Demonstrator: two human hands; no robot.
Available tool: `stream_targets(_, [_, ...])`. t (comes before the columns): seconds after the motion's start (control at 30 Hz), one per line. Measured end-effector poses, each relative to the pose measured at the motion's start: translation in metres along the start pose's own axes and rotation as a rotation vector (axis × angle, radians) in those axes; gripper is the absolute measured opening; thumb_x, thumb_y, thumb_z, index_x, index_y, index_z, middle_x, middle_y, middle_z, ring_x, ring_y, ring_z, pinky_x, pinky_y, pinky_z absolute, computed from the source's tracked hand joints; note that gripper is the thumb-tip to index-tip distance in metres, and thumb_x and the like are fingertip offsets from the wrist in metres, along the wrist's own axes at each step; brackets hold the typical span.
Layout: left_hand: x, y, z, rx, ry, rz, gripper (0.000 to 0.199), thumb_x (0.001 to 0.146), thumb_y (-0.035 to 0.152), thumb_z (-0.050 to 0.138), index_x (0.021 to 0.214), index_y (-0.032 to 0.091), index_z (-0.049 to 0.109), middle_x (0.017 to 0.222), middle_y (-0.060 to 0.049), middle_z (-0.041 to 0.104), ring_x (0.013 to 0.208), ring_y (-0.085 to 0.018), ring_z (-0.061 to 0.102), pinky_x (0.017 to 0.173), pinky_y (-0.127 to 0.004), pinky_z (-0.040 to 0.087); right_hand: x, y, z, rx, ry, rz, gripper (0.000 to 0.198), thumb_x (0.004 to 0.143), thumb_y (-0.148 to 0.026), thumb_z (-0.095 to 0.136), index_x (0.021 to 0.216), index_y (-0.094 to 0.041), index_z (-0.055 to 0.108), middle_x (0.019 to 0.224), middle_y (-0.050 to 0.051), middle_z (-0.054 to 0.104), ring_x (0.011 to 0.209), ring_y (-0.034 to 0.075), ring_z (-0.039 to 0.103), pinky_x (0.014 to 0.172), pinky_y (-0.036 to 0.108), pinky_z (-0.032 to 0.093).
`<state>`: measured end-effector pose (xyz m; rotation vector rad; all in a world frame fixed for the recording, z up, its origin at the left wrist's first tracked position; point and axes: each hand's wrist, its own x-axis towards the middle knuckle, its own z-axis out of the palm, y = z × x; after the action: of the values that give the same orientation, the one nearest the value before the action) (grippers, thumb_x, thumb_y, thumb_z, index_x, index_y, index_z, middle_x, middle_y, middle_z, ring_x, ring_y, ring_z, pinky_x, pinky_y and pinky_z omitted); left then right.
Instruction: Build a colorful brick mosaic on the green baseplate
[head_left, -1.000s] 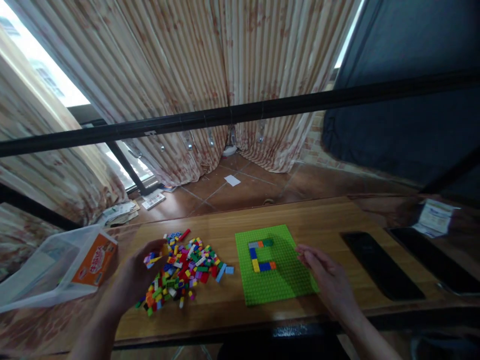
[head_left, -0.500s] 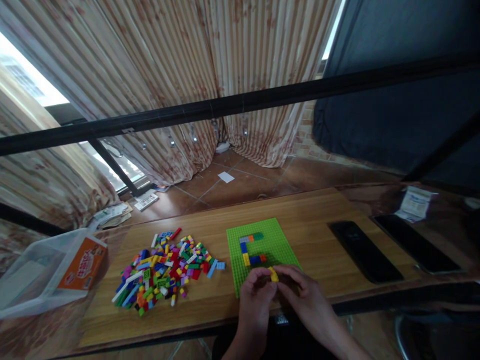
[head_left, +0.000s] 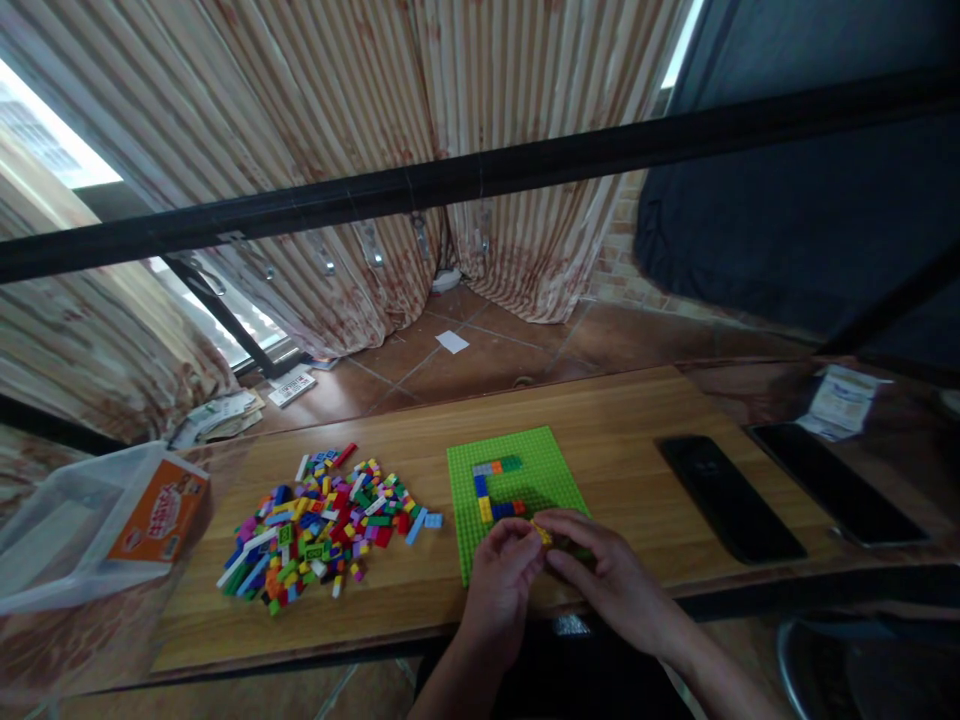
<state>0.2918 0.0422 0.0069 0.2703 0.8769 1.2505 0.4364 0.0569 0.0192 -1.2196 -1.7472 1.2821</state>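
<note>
Between my fingertips sits a small yellow toy brick (head_left: 541, 534), partly covered by the fingers. My left hand (head_left: 504, 575) pinches it from the left, and my right hand (head_left: 600, 560) grips it from the right. Both hands hover over the near edge of a green studded baseplate (head_left: 540, 450). On that plate, joined bricks form an angular shape: a grey, orange and green row at the top, a blue and yellow column (head_left: 481, 497) at the left, and a blue and orange row (head_left: 508, 509) below, close to my fingers.
Left of the baseplate lies a heap of mixed bricks (head_left: 330, 530) on the wooden board (head_left: 622, 430). A clear plastic bin (head_left: 52, 540) with an orange label stands far left. Two dark phone-like slabs (head_left: 731, 498) lie at the right, near a white packet (head_left: 844, 400).
My hands have turned the yellow brick a little between the fingertips, staying over the plate's near edge. The camera view has shifted slightly. The bricks on the plate look the same.
</note>
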Motion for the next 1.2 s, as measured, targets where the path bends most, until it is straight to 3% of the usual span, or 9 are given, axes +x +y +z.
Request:
stream_targets(0.13, [0.001, -0.001, -0.002, 0.012, -0.005, -0.021, 0.026, 0.057, 0.024, 0.084, 0.073, 0.016, 0.063, 0.077, 0.0, 0.064, 0.075, -0.011, 0.061, 0.075, -0.023, 0.049, 0.003, 0.007, 0.003, 0.015, 0.023, -0.008, 0.026, 0.087, -0.034, 0.056, 0.109, -0.026, 0.067, 0.115, 0.005, 0.064, 0.111, 0.02, 0.057, 0.096, 0.036, 0.045])
stream_targets(0.23, [0.003, -0.004, -0.007, 0.157, 0.014, 0.019, 0.027, 0.06, 0.027, 0.081, 0.078, 0.017, 0.063, 0.08, -0.001, 0.064, 0.074, -0.013, 0.061, 0.074, -0.026, 0.05, 0.01, 0.017, 0.002, -0.035, 0.079, -0.029, 0.024, 0.086, -0.033, 0.058, 0.107, -0.025, 0.067, 0.113, 0.005, 0.064, 0.108, 0.021, 0.058, 0.096, 0.037, 0.045])
stream_targets(0.3, [0.006, -0.005, -0.015, 0.379, 0.063, 0.136, 0.025, 0.067, 0.028, 0.075, 0.085, 0.017, 0.063, 0.078, -0.002, 0.063, 0.07, -0.013, 0.06, 0.069, -0.026, 0.049, 0.02, 0.024, 0.0, -0.13, 0.142, -0.077, 0.027, 0.084, -0.031, 0.06, 0.11, -0.027, 0.066, 0.114, 0.004, 0.064, 0.109, 0.021, 0.056, 0.096, 0.039, 0.044])
stream_targets(0.4, [0.009, 0.001, -0.029, 0.802, 0.156, 0.417, 0.021, 0.078, 0.026, 0.062, 0.097, 0.017, 0.061, 0.08, -0.003, 0.063, 0.071, -0.016, 0.059, 0.067, -0.028, 0.049, 0.038, 0.035, -0.002, -0.256, 0.191, -0.17, 0.036, 0.082, -0.025, 0.061, 0.118, -0.029, 0.062, 0.113, 0.004, 0.064, 0.11, 0.022, 0.054, 0.097, 0.042, 0.043])
stream_targets(0.5, [0.01, 0.012, -0.038, 1.184, 0.194, 0.702, 0.026, 0.081, 0.019, 0.053, 0.107, 0.017, 0.059, 0.099, -0.009, 0.064, 0.091, -0.022, 0.059, 0.082, -0.038, 0.049, 0.051, 0.044, 0.0, -0.293, 0.165, -0.21, 0.045, 0.08, -0.02, 0.061, 0.123, -0.03, 0.058, 0.109, 0.004, 0.064, 0.106, 0.022, 0.055, 0.096, 0.043, 0.044])
stream_targets(0.6, [0.011, 0.02, -0.039, 1.473, 0.123, 0.859, 0.033, 0.082, 0.014, 0.051, 0.114, 0.018, 0.057, 0.113, -0.011, 0.061, 0.105, -0.025, 0.054, 0.092, -0.045, 0.046, 0.057, 0.048, 0.002, -0.306, 0.149, -0.197, 0.051, 0.077, -0.017, 0.063, 0.126, -0.03, 0.056, 0.106, 0.004, 0.063, 0.103, 0.022, 0.056, 0.095, 0.044, 0.044])
stream_targets(0.77, [0.01, 0.01, -0.036, 1.717, 0.013, 0.949, 0.039, 0.083, 0.012, 0.047, 0.121, 0.017, 0.055, 0.125, -0.013, 0.053, 0.114, -0.026, 0.048, 0.097, -0.047, 0.044, 0.059, 0.048, 0.003, -0.287, 0.145, -0.187, 0.053, 0.077, -0.016, 0.063, 0.128, -0.031, 0.054, 0.107, 0.003, 0.064, 0.105, 0.022, 0.056, 0.097, 0.044, 0.043])
stream_targets(1.2, [0.01, -0.016, -0.026, 1.975, 0.17, 0.821, 0.049, 0.085, 0.03, 0.054, 0.134, 0.029, 0.05, 0.131, -0.013, 0.046, 0.118, -0.033, 0.044, 0.095, -0.055, 0.041, 0.061, 0.05, 0.002, -0.287, 0.139, -0.186, 0.056, 0.077, -0.015, 0.058, 0.13, -0.029, 0.051, 0.107, 0.003, 0.065, 0.107, 0.021, 0.056, 0.099, 0.041, 0.042])
